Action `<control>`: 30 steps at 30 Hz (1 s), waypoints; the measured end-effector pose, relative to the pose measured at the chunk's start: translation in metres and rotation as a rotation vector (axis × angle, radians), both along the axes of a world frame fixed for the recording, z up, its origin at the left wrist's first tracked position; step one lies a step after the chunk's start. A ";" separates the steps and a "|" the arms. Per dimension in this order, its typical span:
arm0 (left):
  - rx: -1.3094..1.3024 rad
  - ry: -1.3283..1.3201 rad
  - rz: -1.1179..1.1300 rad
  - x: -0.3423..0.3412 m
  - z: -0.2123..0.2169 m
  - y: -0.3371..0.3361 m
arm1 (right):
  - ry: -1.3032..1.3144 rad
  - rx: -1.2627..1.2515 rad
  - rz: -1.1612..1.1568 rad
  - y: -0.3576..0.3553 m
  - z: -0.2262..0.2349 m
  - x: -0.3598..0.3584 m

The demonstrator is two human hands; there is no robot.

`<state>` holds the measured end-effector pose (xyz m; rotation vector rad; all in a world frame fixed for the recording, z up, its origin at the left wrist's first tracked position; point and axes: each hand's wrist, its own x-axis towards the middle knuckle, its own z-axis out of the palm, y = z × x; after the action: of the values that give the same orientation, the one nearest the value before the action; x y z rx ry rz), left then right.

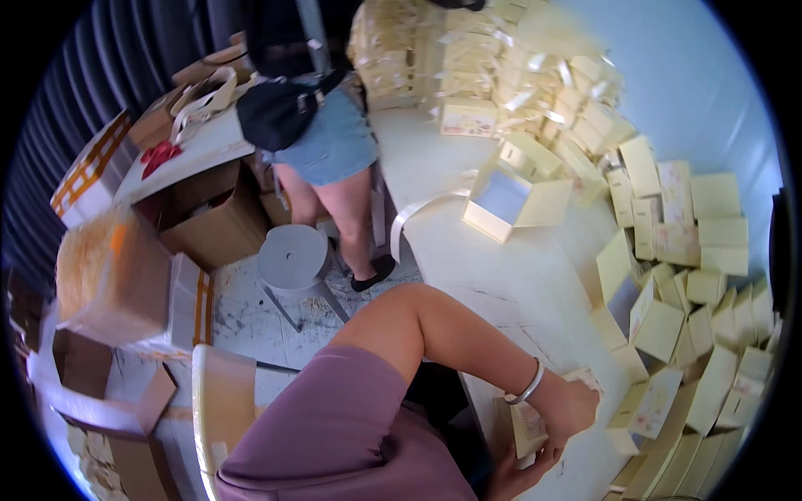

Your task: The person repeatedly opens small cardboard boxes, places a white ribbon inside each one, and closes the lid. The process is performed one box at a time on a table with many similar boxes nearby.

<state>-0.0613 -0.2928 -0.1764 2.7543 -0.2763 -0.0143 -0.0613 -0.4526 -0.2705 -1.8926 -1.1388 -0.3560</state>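
Observation:
A cream box with a floral print [528,427] is held between my two hands, low over the near part of the white table. My left hand [572,411], with a silver bangle at the wrist, bends over the box's right side, its fingers curled and partly hidden. Below it, my right hand [520,478] grips the box's lower end, fingers bent round it. Much of the box is covered by my hands. Farther up the table lies an open cream box [493,219] with a pale blue inside and a white ribbon [422,209] trailing over the edge.
Cream boxes [660,326] crowd the table's right side, and more stacks [476,58] rise at the back. A person in a denim skirt [330,138] stands beyond a grey stool [294,259]. Cartons [113,275] fill the left. A pale chair back [224,409] is near me.

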 end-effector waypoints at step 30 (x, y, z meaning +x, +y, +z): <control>-2.063 0.196 0.621 -0.087 -0.095 0.065 | 1.397 1.048 -0.149 -0.042 -0.023 -0.012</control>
<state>-0.1479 -0.2282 -0.2716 0.6728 0.4364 0.1008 -0.0737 -0.4950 -0.2930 -0.8350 0.1863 0.2808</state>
